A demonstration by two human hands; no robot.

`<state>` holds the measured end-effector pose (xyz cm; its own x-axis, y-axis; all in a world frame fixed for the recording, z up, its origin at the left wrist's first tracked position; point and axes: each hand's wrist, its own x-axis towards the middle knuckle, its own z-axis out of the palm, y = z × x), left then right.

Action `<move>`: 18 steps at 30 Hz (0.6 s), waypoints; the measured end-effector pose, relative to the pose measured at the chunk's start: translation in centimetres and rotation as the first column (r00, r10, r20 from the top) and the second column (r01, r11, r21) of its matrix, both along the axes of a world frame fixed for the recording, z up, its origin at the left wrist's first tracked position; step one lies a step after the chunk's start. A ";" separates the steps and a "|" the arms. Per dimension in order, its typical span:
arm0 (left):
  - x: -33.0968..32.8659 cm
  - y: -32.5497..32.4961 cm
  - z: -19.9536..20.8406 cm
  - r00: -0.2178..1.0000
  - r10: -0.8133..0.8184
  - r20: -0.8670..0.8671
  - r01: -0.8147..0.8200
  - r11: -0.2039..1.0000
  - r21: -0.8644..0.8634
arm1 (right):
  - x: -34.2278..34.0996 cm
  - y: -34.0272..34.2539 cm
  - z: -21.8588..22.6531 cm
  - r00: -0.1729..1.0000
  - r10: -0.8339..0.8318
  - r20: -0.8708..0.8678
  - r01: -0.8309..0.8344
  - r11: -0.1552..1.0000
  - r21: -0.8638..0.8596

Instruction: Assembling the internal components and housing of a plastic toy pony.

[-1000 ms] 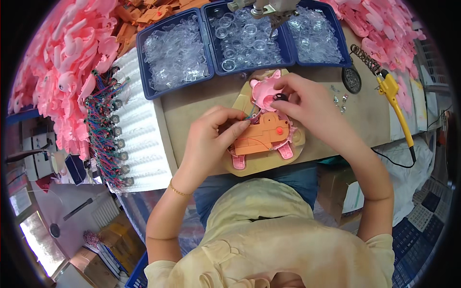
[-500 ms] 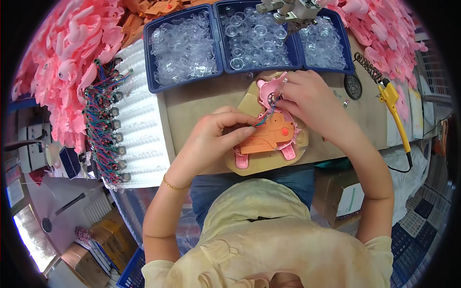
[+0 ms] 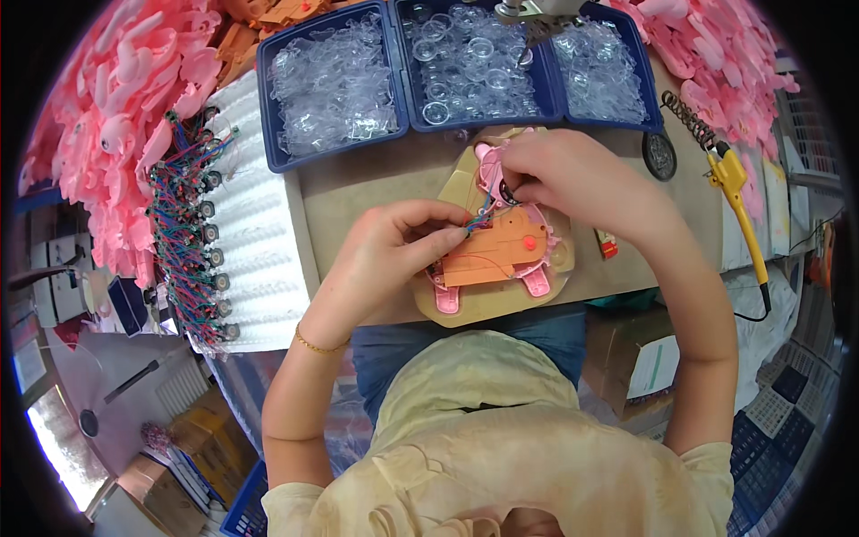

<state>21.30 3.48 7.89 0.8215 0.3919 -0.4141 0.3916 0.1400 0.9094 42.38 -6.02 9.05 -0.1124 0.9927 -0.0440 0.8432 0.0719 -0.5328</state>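
The right hand (image 3: pixel 573 174) moves farther across the head end of a pink animal-shaped shell (image 3: pixel 539 284), covering more of it than half a second ago, while a small red-and-yellow piece (image 3: pixel 608 244), then a mere sliver beside the forearm, comes into plain sight. The forearm now hides shiny bits seen earlier near a black disc (image 3: pixel 659 155).

Across the tan surface (image 3: pixel 362 192), pink parts (image 3: pixel 116 116) pile high at left, with more at upper right. Three blue trays (image 3: pixel 488 126) of clear plastic pieces line the far side, and a white ribbed sheet (image 3: pixel 255 233) at left carries bundled leads (image 3: pixel 179 246) along its edge. Below the surface, a cardboard box (image 3: pixel 617 358) bears a white label (image 3: pixel 656 369), its print too small to read. A yellow-handled iron (image 3: pixel 738 192) stands at right.

Nearest the person, the pink shell lies on a tan board (image 3: pixel 488 307), an orange housing (image 3: pixel 488 255) with a red button set in its body. The left hand (image 3: pixel 385 246) pinches thin coloured wires (image 3: pixel 481 217) between thumb and forefinger just above the housing. The right hand's fingertips press together on a dark round part (image 3: pixel 507 192) at the shell's head. The red-and-yellow piece rests right of the board, any lettering illegible.
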 end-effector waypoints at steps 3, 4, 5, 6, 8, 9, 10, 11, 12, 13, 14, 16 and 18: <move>-0.2 0.1 -0.5 1.000 -0.008 0.011 0.008 1.000 0.010 | -0.7 0.5 0.4 0.995 0.037 0.095 -0.026 0.993 -0.116; -0.4 0.2 -0.7 0.999 -0.006 0.036 0.004 0.999 0.051 | -1.1 0.6 0.5 0.985 0.035 0.171 -0.014 0.992 -0.125; -0.4 0.1 -0.5 0.999 -0.003 0.038 0.001 0.999 0.055 | -1.1 0.2 0.6 0.984 0.038 0.172 -0.017 0.992 -0.122; -0.3 0.0 -0.3 0.999 -0.003 0.035 0.000 0.998 0.063 | -1.0 -0.4 0.8 0.991 0.019 0.135 -0.009 0.997 -0.071; -0.2 -0.3 -0.1 1.000 0.022 0.012 -0.023 0.997 0.075 | -1.6 -1.9 1.3 0.997 0.025 0.076 -0.024 1.000 -0.017; 0.0 -0.4 -0.1 1.000 0.028 -0.001 -0.027 0.998 0.063 | -2.3 -3.1 2.4 0.997 0.048 0.064 -0.054 0.993 0.106; 0.0 -0.7 0.1 1.000 0.020 -0.009 -0.019 0.998 0.053 | -3.2 -4.2 3.1 0.997 0.056 0.058 -0.067 0.971 0.229; 0.2 -0.8 0.5 0.999 0.036 -0.025 -0.035 0.999 0.025 | -4.4 -4.7 2.8 0.998 0.044 0.054 -0.055 0.971 0.231; 0.0 -0.9 0.3 0.999 0.024 -0.029 -0.023 0.999 0.027 | -5.7 -4.9 2.0 0.992 0.125 0.026 -0.127 0.950 0.286; -0.2 -1.0 -0.1 0.999 0.002 0.043 -0.012 0.974 0.224 | -6.5 -5.0 1.2 0.978 0.207 0.009 -0.198 0.918 0.343; -0.5 -1.4 -0.5 0.994 -0.024 0.110 -0.023 0.912 0.410 | -6.2 -5.1 0.3 0.979 0.206 0.007 -0.196 0.918 0.344; -0.8 -2.7 -0.5 0.984 -0.089 0.152 -0.034 0.750 0.661 | -4.9 -5.7 -1.2 0.980 0.182 0.077 -0.197 0.899 0.390; -1.1 -4.6 -0.7 0.971 -0.160 0.175 -0.067 0.524 0.849 | -4.5 -6.9 -2.0 0.983 0.166 0.073 -0.182 0.903 0.389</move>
